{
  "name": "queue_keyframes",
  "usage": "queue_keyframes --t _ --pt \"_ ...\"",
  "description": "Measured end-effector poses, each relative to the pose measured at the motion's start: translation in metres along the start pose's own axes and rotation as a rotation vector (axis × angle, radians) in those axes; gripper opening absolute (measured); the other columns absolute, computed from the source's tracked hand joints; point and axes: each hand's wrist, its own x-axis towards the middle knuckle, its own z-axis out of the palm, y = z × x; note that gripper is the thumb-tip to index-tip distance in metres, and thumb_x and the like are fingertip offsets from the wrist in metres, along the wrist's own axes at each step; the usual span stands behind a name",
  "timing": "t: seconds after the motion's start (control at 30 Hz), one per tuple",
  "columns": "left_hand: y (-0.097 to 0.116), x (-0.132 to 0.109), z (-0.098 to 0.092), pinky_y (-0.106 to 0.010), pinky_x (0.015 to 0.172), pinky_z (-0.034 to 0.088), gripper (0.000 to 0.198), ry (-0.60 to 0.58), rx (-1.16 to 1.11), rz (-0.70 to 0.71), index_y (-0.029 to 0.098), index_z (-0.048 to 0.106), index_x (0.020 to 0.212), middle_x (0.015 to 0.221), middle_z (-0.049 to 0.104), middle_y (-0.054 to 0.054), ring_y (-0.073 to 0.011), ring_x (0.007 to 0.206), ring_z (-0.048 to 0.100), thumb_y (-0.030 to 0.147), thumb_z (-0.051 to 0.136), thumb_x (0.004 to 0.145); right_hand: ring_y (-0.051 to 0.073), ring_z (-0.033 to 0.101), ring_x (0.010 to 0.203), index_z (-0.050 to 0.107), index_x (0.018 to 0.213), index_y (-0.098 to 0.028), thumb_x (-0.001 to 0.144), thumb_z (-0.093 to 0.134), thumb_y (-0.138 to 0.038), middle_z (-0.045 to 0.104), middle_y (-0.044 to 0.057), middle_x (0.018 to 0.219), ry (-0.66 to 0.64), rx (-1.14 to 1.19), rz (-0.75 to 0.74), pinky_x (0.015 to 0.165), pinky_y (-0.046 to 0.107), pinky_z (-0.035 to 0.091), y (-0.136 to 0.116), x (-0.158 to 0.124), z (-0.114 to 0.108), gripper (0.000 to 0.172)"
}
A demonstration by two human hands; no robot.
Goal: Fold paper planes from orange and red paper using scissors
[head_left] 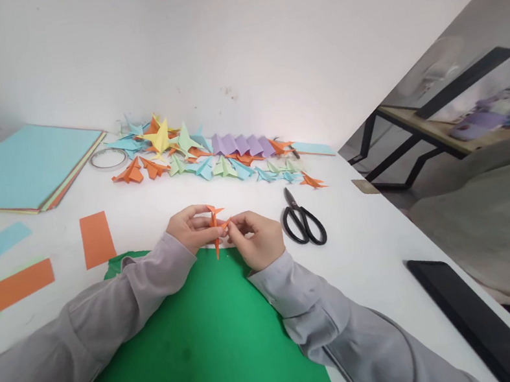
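Note:
A small folded orange paper piece [216, 234] is held between both hands, above the far edge of a green sheet [203, 345]. My left hand [193, 229] pinches it from the left, fingers closed around its body. From the right, my right hand [257, 236] grips a pointed flap of the same piece between thumb and forefinger. Black-handled scissors [303, 218] lie just right of my right hand. An orange paper rectangle [97, 238] rests on the white table left of my left hand.
Folded paper figures in several colours [187, 140] line the wall side. A tape roll [108, 157] and a stack of large coloured sheets [28, 166] are at the back left. Paper strips [10, 287] lie at left. A black flat object [467, 305] sits near the right edge.

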Motion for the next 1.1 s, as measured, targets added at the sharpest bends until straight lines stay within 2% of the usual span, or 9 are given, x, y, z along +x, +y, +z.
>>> queue_keyframes --t 0.17,0.33,0.5,0.6,0.7,0.87,0.93,1.03,1.1 --pt "0.003 -0.003 0.002 -0.025 0.055 0.053 0.047 -0.008 -0.019 -0.008 0.011 0.057 0.088 0.069 0.071 -0.004 -0.0138 0.059 0.066 0.01 0.082 0.049 0.012 0.061 0.051 0.061 0.07 -0.018 0.081 0.05 -0.018 0.066 0.001 0.059 0.036 -0.122 -0.211 0.051 0.023 0.048 -0.001 0.001 -0.004 0.015" --pt "0.004 -0.004 0.001 -0.024 0.054 0.052 0.05 -0.013 -0.053 -0.006 0.01 0.057 0.09 0.069 0.071 -0.004 -0.0147 0.06 0.066 0.011 0.083 0.047 0.013 0.064 0.061 0.062 0.082 -0.018 0.086 0.046 -0.014 0.069 0.004 0.069 0.041 -0.24 -0.407 0.058 0.023 0.051 0.001 0.001 -0.006 0.017" --pt "0.004 -0.002 -0.002 -0.027 0.057 0.053 0.049 -0.016 -0.088 0.009 0.01 0.058 0.089 0.069 0.071 -0.005 -0.0159 0.061 0.066 0.013 0.084 0.047 0.016 0.065 0.065 0.064 0.092 -0.016 0.087 0.041 -0.015 0.07 0.008 0.072 -0.045 -0.295 -0.474 0.06 0.025 0.052 0.002 -0.002 -0.007 0.024" --pt "0.004 -0.001 -0.004 -0.028 0.059 0.053 0.048 -0.017 -0.07 0.024 0.01 0.06 0.088 0.071 0.072 -0.005 -0.0158 0.063 0.066 0.014 0.084 0.047 0.018 0.065 0.066 0.066 0.096 -0.016 0.086 0.038 -0.016 0.07 0.009 0.075 -0.148 -0.314 -0.404 0.06 0.027 0.052 0.002 -0.003 -0.008 0.029" --pt "0.003 0.0 -0.006 -0.027 0.057 0.052 0.05 -0.036 -0.018 0.062 0.01 0.061 0.089 0.071 0.071 -0.004 -0.0144 0.06 0.064 0.015 0.085 0.045 0.018 0.065 0.067 0.067 0.094 -0.017 0.085 0.039 -0.017 0.071 0.009 0.075 -0.196 -0.267 -0.344 0.06 0.028 0.052 0.0 -0.003 -0.009 0.03" --pt "0.004 0.001 -0.006 -0.025 0.054 0.05 0.048 -0.024 -0.052 0.056 0.009 0.061 0.091 0.067 0.071 -0.005 -0.0149 0.058 0.065 0.013 0.082 0.048 0.017 0.067 0.068 0.068 0.1 -0.018 0.084 0.043 -0.019 0.072 0.009 0.08 -0.145 -0.034 -0.252 0.064 0.029 0.054 -0.007 -0.005 -0.008 0.029" --pt "0.004 0.002 -0.007 -0.025 0.051 0.049 0.048 -0.012 -0.069 0.054 0.008 0.061 0.091 0.067 0.07 -0.005 -0.0157 0.057 0.065 0.012 0.082 0.048 0.017 0.067 0.065 0.068 0.098 -0.017 0.083 0.048 -0.022 0.072 0.008 0.078 -0.072 0.109 -0.114 0.064 0.031 0.055 -0.007 -0.006 -0.006 0.025" --pt "0.004 0.004 -0.007 -0.025 0.049 0.049 0.047 -0.002 -0.069 0.052 0.008 0.061 0.089 0.069 0.07 -0.005 -0.0153 0.056 0.064 0.012 0.082 0.047 0.015 0.065 0.054 0.069 0.088 -0.017 0.079 0.057 -0.033 0.07 0.006 0.07 0.036 0.404 0.22 0.052 0.028 0.054 -0.003 -0.003 -0.003 0.022" --pt "0.004 0.005 -0.008 -0.024 0.048 0.049 0.046 -0.007 -0.055 0.055 0.008 0.06 0.087 0.069 0.069 -0.004 -0.0143 0.055 0.064 0.012 0.082 0.047 0.014 0.063 0.048 0.067 0.081 -0.016 0.073 0.065 -0.039 0.069 0.004 0.065 -0.017 0.601 0.453 0.045 0.025 0.052 0.0 0.001 -0.003 0.024"
